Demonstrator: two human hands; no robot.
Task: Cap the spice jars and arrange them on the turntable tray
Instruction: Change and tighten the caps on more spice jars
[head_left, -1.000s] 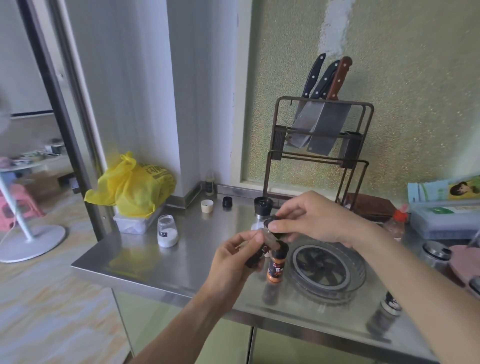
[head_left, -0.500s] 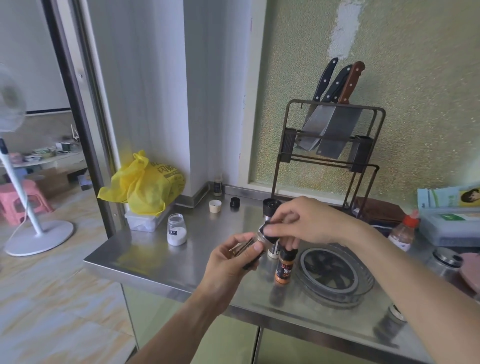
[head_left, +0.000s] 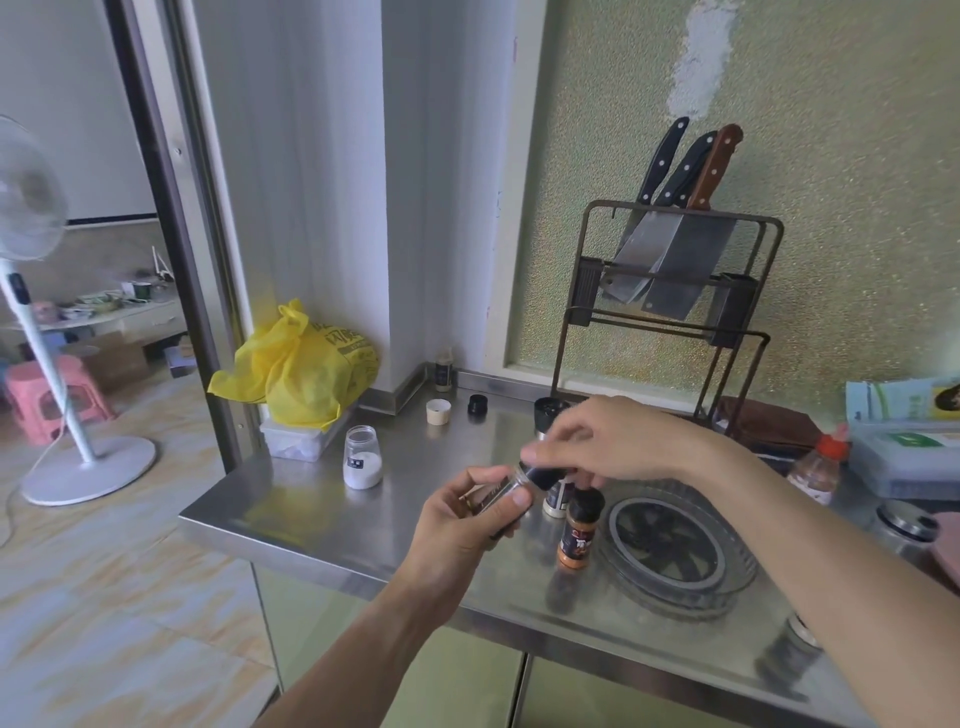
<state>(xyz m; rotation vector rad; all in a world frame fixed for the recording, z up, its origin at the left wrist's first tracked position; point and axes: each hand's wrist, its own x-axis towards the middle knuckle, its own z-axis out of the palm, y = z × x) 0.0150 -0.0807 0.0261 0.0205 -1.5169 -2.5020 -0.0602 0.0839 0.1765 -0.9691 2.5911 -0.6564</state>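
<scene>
My left hand (head_left: 462, 525) grips a small clear spice jar (head_left: 498, 493), tilted above the steel counter. My right hand (head_left: 618, 441) pinches a black cap (head_left: 543, 475) at the jar's mouth. Below them an orange spice jar (head_left: 577, 535) with a black cap stands upright, and a white-bottomed jar (head_left: 555, 501) is partly hidden behind the hands. The clear round turntable tray (head_left: 675, 556) lies to the right with nothing on it. An open jar of white powder (head_left: 362, 457) stands to the left. A cream cap (head_left: 439, 412) and a black cap (head_left: 478, 404) lie near the back wall.
A knife rack (head_left: 670, 291) with three knives stands behind the tray. A yellow bag (head_left: 301, 374) sits on a white box at the left. A red-capped bottle (head_left: 818, 465), a metal-lidded jar (head_left: 906, 525) and a plastic box (head_left: 909, 452) are on the right. A dark jar (head_left: 795, 644) stands at the front edge.
The camera view has shifted so the scene sits further right. The cap in my right hand now sits on the jar's mouth, and the fingers have turned slightly.
</scene>
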